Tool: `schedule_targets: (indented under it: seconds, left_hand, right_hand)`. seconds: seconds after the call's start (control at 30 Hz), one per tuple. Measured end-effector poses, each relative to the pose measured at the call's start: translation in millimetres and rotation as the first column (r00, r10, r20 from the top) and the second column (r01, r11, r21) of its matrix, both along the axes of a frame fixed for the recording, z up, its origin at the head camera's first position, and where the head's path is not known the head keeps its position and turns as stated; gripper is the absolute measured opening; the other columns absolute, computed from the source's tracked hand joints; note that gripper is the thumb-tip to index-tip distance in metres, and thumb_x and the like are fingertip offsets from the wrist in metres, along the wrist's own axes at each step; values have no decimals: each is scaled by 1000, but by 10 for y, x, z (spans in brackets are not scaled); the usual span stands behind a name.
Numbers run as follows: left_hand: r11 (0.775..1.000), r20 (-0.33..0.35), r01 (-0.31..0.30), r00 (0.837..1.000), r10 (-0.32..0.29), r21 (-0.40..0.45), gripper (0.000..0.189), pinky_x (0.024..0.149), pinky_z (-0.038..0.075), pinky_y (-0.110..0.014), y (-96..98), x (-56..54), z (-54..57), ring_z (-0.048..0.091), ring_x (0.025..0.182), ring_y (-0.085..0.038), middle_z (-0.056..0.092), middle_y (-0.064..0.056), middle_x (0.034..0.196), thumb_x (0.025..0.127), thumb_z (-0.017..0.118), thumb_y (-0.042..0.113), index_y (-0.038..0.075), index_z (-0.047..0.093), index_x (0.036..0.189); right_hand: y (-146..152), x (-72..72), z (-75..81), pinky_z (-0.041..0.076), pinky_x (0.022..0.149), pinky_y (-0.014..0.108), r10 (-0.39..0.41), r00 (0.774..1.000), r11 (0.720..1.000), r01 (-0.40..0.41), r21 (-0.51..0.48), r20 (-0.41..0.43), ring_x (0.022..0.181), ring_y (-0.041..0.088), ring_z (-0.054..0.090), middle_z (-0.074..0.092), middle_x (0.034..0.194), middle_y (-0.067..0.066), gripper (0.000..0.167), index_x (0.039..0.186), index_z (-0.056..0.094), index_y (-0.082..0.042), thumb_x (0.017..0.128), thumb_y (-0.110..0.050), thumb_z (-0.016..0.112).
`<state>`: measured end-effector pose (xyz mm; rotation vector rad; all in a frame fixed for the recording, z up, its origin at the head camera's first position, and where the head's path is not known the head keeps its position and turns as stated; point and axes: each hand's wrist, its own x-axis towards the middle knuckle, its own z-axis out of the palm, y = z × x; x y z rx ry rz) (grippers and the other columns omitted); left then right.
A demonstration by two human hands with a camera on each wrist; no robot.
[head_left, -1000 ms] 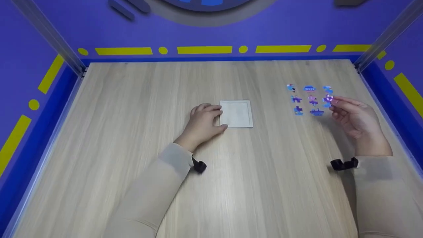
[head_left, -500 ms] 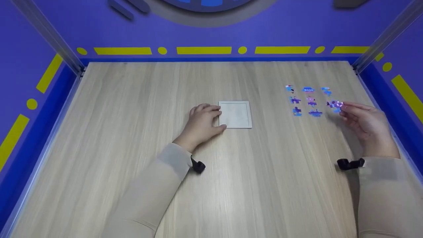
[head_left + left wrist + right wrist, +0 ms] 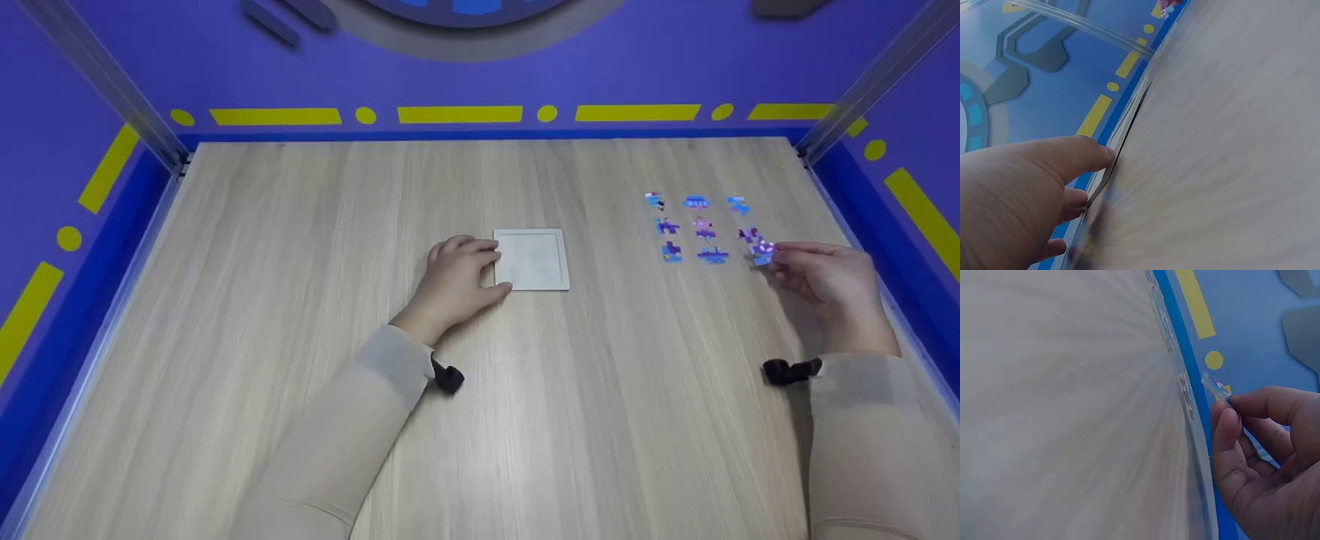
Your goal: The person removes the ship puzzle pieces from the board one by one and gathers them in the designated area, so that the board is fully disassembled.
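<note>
My left hand [image 3: 456, 279] rests at the left side of a white square puzzle tray [image 3: 531, 259], its fingers and thumb spread along the tray's edge and lower left corner. In the left wrist view, fingertips touch the tray's rim [image 3: 1129, 121]. My right hand [image 3: 832, 281] pinches a small purple and blue puzzle piece [image 3: 762, 253] between thumb and index finger; the right wrist view shows this piece [image 3: 1216, 385] raised off the table. Just behind it lies another purple piece [image 3: 748, 235], partly overlapped in the head view.
Several jigsaw pieces lie in rough rows left of and behind my right hand, among them a pink one [image 3: 703, 227] and a blue one [image 3: 697, 202]. Blue-purple walls [image 3: 480, 82] with yellow marks border the wooden table [image 3: 315, 225] at the back and sides.
My right hand has shifted right and slightly toward me with the pinched piece, which now shows apart from the piece behind it. My left hand stays at the tray.
</note>
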<state>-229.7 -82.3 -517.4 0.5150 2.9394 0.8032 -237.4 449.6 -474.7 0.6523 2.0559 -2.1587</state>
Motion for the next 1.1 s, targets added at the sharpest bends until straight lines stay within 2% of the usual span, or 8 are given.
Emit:
schedule_targets:
  seconds: [0.13,0.37,0.63,0.77,0.97,1.1]
  left_hand:
    - [1000,-6,2,1000,-2,-5,61,139,28,-59,0,-5,0,46,163,-37,61,-4,169,104,79,48,10,73,151]
    - [1000,-5,7,1000,-7,-3,62,139,28,-59,0,-11,-2,46,163,-37,61,-3,170,104,79,49,10,72,151]
    - [1000,-8,8,1000,-8,-5,62,139,28,-59,-5,-11,-18,46,164,-38,61,-4,169,104,78,49,10,72,152]
    - [1000,-10,8,1000,-8,-2,62,138,29,-59,-2,-7,-12,46,163,-38,61,-5,169,104,79,48,9,72,151]
    - [1000,-7,5,1000,-5,-2,61,136,31,-59,-4,-6,0,46,163,-38,62,-4,169,103,79,47,10,73,151]
    - [1000,-11,5,1000,-5,-3,61,137,31,-60,-3,-2,-4,47,163,-37,62,-4,169,103,79,47,10,73,151]
  right_hand:
    - [1,0,-10,69,74,22,-1,1000,999,1,50,17,77,10,81,86,88,-5,10,98,90,-12,101,-5,84]
    - [-10,-11,-15,69,73,22,8,1000,995,-9,103,18,74,9,81,85,84,-6,19,91,89,-14,103,-3,80]
    - [-3,-40,-41,67,72,19,24,999,972,-29,232,24,72,6,79,82,79,-11,27,85,87,-19,106,-5,76]
    - [2,-50,-68,66,71,17,38,999,942,-48,333,36,72,2,78,81,78,-16,29,84,86,-25,106,-8,77]
    - [-39,-40,-56,63,67,16,70,996,863,-89,497,55,69,-2,72,76,73,-25,39,76,82,-40,106,-16,77]
    - [-30,-41,-44,63,67,17,79,995,847,-100,523,62,70,-1,71,75,73,-25,36,78,83,-39,107,-18,77]
